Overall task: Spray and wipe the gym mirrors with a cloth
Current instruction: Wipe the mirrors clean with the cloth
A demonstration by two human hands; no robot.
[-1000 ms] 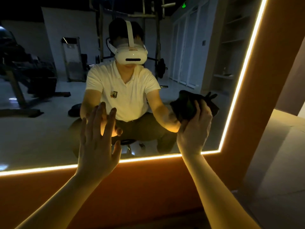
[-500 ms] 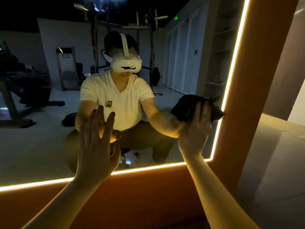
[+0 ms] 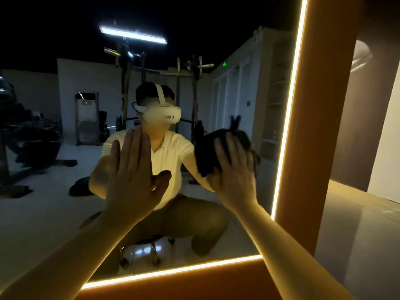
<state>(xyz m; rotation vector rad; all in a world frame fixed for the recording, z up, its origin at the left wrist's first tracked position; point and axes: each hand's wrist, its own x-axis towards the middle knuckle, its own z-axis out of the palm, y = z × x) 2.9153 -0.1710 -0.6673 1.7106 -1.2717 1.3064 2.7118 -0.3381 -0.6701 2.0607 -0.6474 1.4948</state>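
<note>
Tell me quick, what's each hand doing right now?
Left hand: open, fingers straight, flat at the mirror, holding nothing.
Right hand: holding the dark cloth against the mirror.

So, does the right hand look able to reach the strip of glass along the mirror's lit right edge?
Probably yes. The right hand holds the dark cloth against the mirror just left of the lit edge, with nothing between them.

We see a dim, slightly soft scene: the amber light strip point(image 3: 289, 118) edging the mirror point(image 3: 43, 213) glows warmly, and the reflected ceiling tube point(image 3: 132, 35) flares.
</note>
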